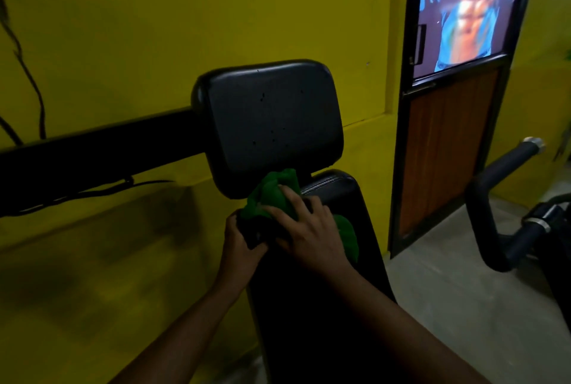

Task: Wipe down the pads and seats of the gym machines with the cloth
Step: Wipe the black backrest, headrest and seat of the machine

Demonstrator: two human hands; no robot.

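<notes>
Wipe-down under way.
Right hand (312,235) flat on green cloth (272,195) below square black pad (272,118) (seemingly unwiped); left hand (244,241) grips black seat (293,306).

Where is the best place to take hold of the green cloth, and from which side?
Grip the bunched upper part of the green cloth, coming from above: it is heaped thick on the seat pad, while its right end lies flatter over the side.

A long black padded seat (309,315) carries a bunched green cloth (267,195) at its far end, just below the upright back pad (272,118).
</notes>
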